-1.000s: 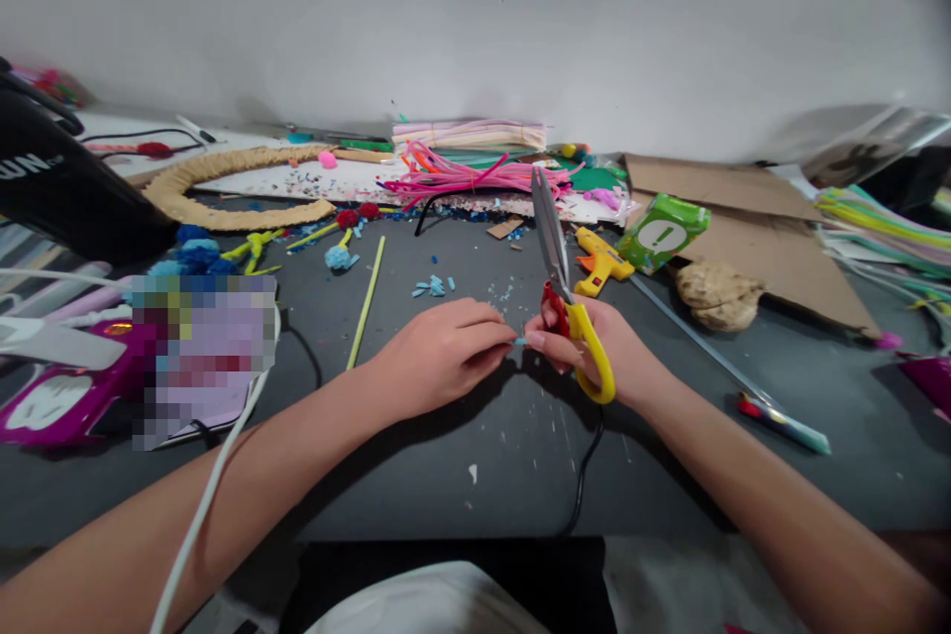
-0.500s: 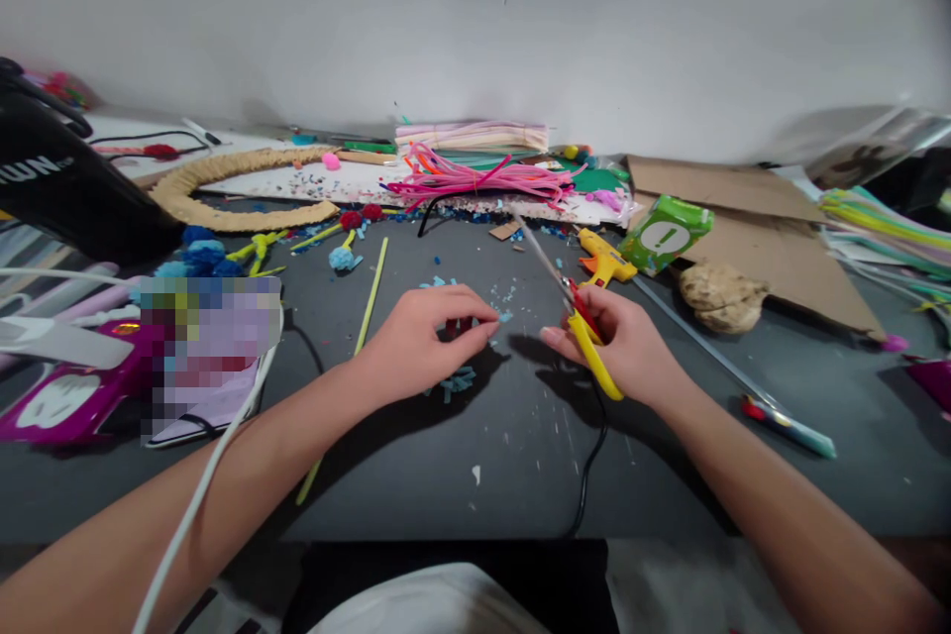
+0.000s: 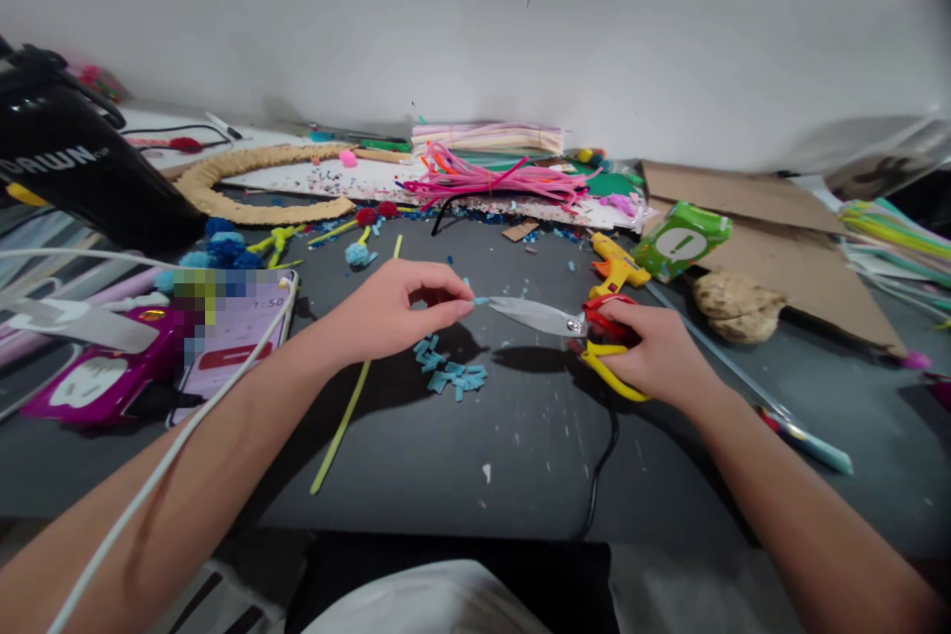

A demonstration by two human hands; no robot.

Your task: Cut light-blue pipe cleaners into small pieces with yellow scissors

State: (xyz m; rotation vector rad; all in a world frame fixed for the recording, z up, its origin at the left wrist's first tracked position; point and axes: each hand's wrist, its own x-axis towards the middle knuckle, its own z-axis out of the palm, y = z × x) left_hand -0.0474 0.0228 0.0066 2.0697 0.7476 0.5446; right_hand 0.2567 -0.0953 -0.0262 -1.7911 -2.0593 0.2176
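Note:
Between thumb and forefinger, my left hand point(image 3: 405, 312) pinches a small light blue piece point(image 3: 481, 301) above the dark grey table. My right hand point(image 3: 669, 357) grips a pair of scissors point(image 3: 539, 315) with red and yellow handles. The blades look closed or nearly so and point left, their tips close to the blue piece; I cannot tell if they touch it. Below my left hand lies a pile of short light blue cuttings point(image 3: 457, 378). A yellow-green fuzzy stem point(image 3: 346, 426) runs along the table, passing partly behind my left hand.
A yellow glue gun point(image 3: 616, 264), a green packet point(image 3: 684, 243) and a tan lumpy object point(image 3: 739, 305) stand at right. Pink pipe cleaners point(image 3: 497, 180) lie at the back. At left are a black bottle point(image 3: 81, 158), a phone point(image 3: 257, 317) and a white cable point(image 3: 178, 446) crossing my left forearm.
The scissors have swung from pointing away to pointing left, their tips now near my left fingertips. My left hand has lifted slightly leftward, exposing the blue cuttings. The whole view has shifted a little.

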